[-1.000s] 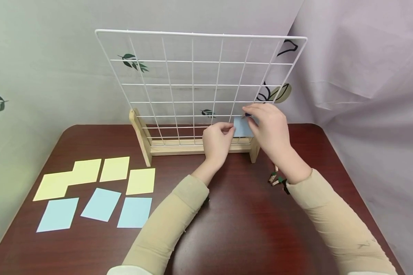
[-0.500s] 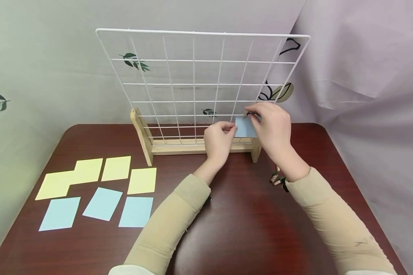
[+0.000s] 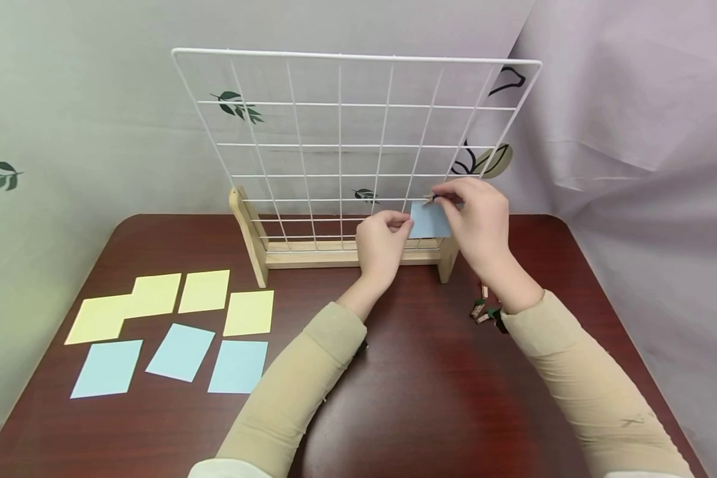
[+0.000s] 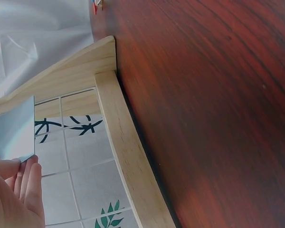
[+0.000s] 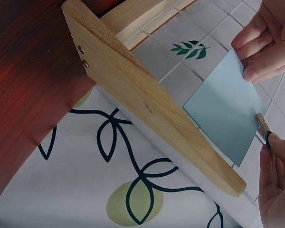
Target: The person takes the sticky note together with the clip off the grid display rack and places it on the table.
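Note:
A light blue square of paper (image 3: 428,220) is held up against the lower right of the white wire grid (image 3: 340,145). My left hand (image 3: 381,244) pinches its left edge between thumb and fingers. At the paper's top edge, my right hand (image 3: 477,216) pinches a small wooden clothespin (image 5: 262,124) with a dark green decoration on its end. The clothespin's tip overlaps the top edge, close to a horizontal wire. In the left wrist view, the paper (image 4: 14,130) stands before the grid, with the left thumb and fingertips on its edge.
Wooden feet (image 3: 247,236) and a crossbar (image 3: 311,259) support the grid on the dark red table (image 3: 418,385). Several yellow papers (image 3: 204,291) and blue papers (image 3: 180,352) lie at the left. Several small clothespins (image 3: 478,308) lie near the right forearm. Patterned cloth (image 3: 633,133) hangs behind.
The view has shifted slightly. My right fingers have drawn back a little to the right along the clothespin, showing more of its tip. The left hand keeps its pinch on the paper.

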